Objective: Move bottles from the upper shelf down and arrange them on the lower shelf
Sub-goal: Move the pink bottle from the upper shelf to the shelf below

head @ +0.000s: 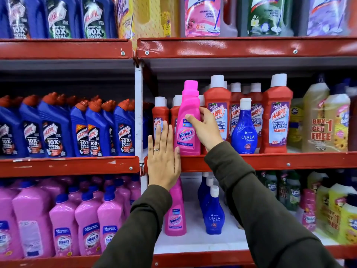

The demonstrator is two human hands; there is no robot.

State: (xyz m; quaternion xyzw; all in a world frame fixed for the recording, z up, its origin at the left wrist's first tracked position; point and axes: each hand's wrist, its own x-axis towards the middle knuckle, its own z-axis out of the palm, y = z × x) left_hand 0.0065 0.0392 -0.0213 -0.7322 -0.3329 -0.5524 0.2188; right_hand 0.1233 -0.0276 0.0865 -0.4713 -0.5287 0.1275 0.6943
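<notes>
The right hand (204, 126) wraps the stiff, probably slippery pink Vanish bottle (188, 120) at its waist on the upper shelf (270, 161), while the left hand (163, 159) rests open and flat beside it.

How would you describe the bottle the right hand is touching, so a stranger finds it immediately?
Look at the middle red shelf, right of the white upright post. At its front edge stands a pink Vanish bottle, the only pink one among red Harpic bottles, with the right hand on it.

Glossy pink plastic bottle (188, 120); red painted metal shelf edge (270, 161), chipped, shiny.
</notes>
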